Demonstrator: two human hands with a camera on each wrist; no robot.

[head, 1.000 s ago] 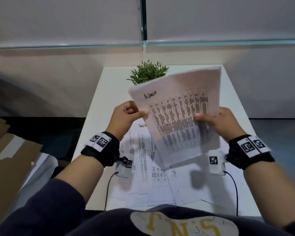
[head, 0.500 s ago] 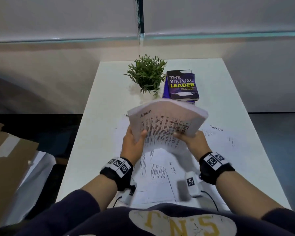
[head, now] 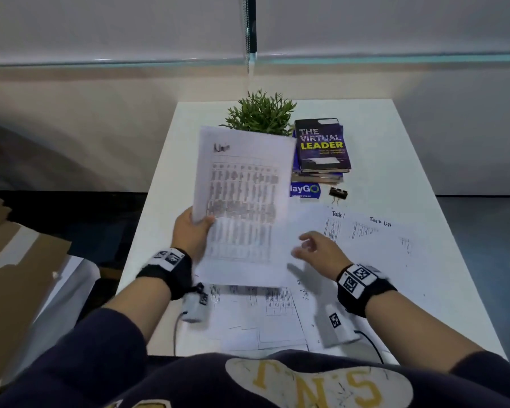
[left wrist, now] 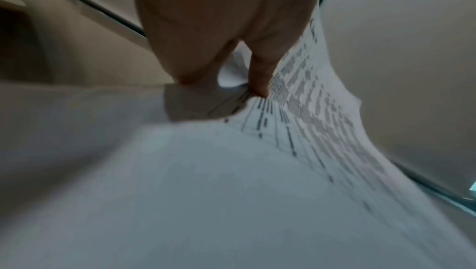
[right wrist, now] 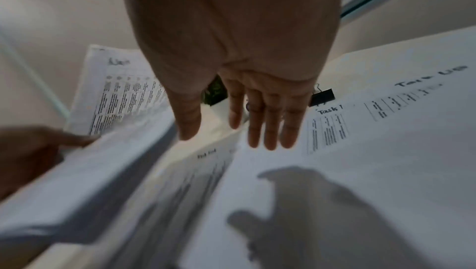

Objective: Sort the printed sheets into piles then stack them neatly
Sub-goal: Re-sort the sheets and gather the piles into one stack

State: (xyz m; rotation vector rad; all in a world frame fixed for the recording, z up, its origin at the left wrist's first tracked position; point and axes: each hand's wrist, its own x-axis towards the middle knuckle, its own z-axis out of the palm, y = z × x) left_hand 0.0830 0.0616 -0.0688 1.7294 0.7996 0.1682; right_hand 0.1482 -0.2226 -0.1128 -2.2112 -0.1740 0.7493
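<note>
Head view, left hand: my left hand (head: 190,231) pinched the left edge of a bundle of table-printed sheets (head: 242,207), lifted and tilted, just in front of the potted plant (head: 261,114).
Head view, right hand: my right hand (head: 318,250) hung free with fingers loosely spread, holding nothing, above the loose "Task List" sheets (head: 371,231) lying on the white table (head: 395,142), nearer me than the plant and to its right.
Head view, other things: a stack of books (head: 321,148) sat just right of the plant; a binder clip (head: 338,193) lay in front of the books.
Left wrist view: thumb and fingers (left wrist: 260,73) clamped the bundle's edge; the paper bowed away below.
Right wrist view: palm down, fingers (right wrist: 270,122) straight and slightly apart, hovering over the "Task List" sheets (right wrist: 386,130); contact unclear through the blur.
Doing it well: I judged the right hand should press flat on one sheet and slide it onto its like, while the left keeps the bundle clear of the plant.
</note>
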